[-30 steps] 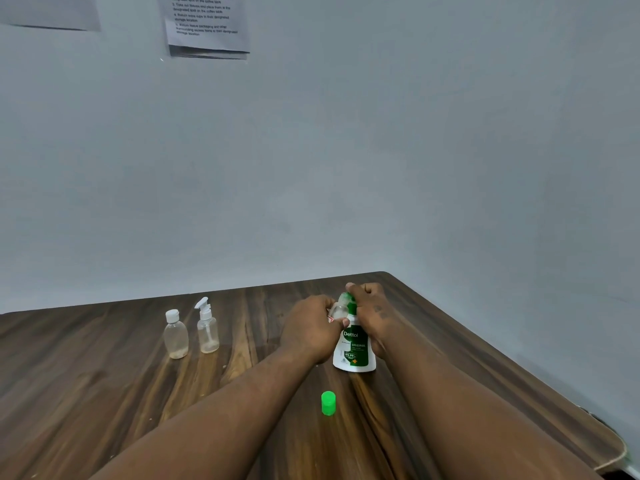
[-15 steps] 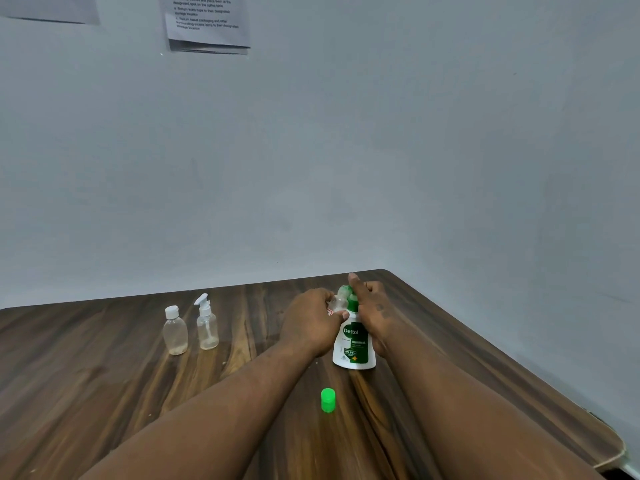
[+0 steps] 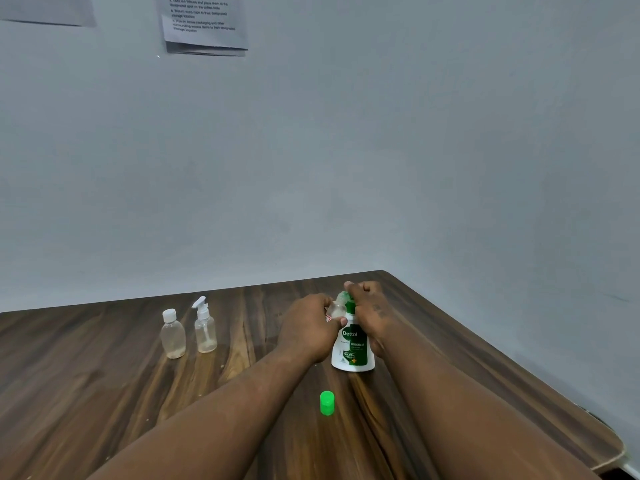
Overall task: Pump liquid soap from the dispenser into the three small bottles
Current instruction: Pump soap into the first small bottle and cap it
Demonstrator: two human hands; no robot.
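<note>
A white and green Dettol soap dispenser (image 3: 353, 351) stands on the wooden table (image 3: 104, 393). My right hand (image 3: 370, 310) wraps its neck, with the forefinger laid over the green pump head. My left hand (image 3: 308, 327) grips a small clear bottle (image 3: 335, 309) and holds it against the pump's nozzle; most of that bottle is hidden. Its green cap (image 3: 327, 403) stands on the table in front of the dispenser. Two more small clear bottles stand at the left: one with a white screw cap (image 3: 172, 336), one with a white pump top (image 3: 205, 329).
The table's right edge (image 3: 519, 368) runs diagonally close to the grey wall, with its rounded corner at the lower right. Printed paper sheets (image 3: 204, 22) hang on the wall high above.
Both hands and the dispenser stay in the same place. My right forefinger on the pump head shifts slightly; the view tilts a little.
</note>
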